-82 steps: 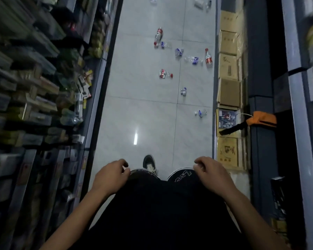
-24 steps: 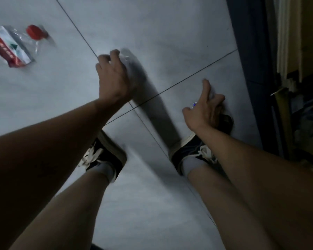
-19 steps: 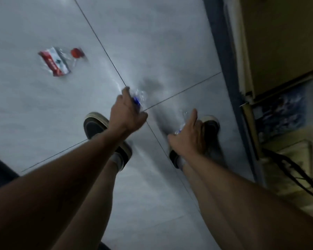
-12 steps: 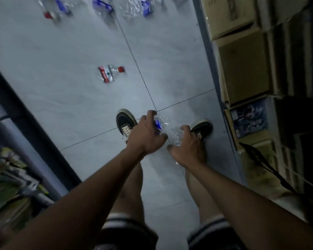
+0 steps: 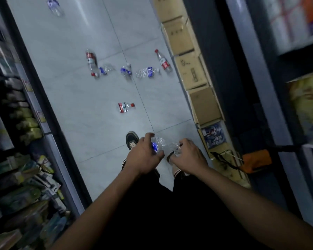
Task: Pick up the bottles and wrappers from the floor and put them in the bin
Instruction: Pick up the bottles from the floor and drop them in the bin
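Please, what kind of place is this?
Probably a shop aisle: stocked shelves on one side, cartons in a row along the other, a tiled floor between them with bottles lying on it.

Narrow shop aisle. Pale grey tiled floor (image 5: 83, 98), glossy, dark grout lines. Stocked shelves (image 5: 16, 141) at 9 o'clock; row of cardboard boxes (image 5: 193, 73) at 2 o'clock against dark shelving (image 5: 257, 87).
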Available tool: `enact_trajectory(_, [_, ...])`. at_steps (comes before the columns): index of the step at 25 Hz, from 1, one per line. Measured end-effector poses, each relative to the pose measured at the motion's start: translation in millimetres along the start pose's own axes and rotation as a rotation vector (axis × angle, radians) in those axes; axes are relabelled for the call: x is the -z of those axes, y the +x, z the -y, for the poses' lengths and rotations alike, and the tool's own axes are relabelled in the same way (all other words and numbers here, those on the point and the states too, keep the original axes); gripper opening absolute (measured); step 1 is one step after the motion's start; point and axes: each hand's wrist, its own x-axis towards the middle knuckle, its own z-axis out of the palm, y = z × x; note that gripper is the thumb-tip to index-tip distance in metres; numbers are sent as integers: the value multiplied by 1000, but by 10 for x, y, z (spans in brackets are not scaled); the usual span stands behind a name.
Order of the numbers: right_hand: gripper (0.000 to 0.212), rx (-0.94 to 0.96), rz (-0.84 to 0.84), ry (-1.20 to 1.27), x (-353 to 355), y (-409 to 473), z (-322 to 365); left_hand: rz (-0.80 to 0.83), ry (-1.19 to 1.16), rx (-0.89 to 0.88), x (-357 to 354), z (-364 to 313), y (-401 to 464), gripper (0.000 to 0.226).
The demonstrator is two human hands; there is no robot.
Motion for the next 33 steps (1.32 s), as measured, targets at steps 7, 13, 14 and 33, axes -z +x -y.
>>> enact_trajectory(7, [36,-14,-90,41,-49,-778,139,13,159,-128,724,461,-258,68])
enact_trajectory(13, [35,-226,-175,278,-709,-1332,401,151,505,-419,1229,587,-162,70])
enact_trajectory(14, [37,-268,-212,335,-856,-1452,436,174,548,-475,1244,551,-188,71])
enact_trajectory(33, [40,-1116,-947,1402,-4348,-3929,-1,668,1234,-1342,-1371,62,-2294,71])
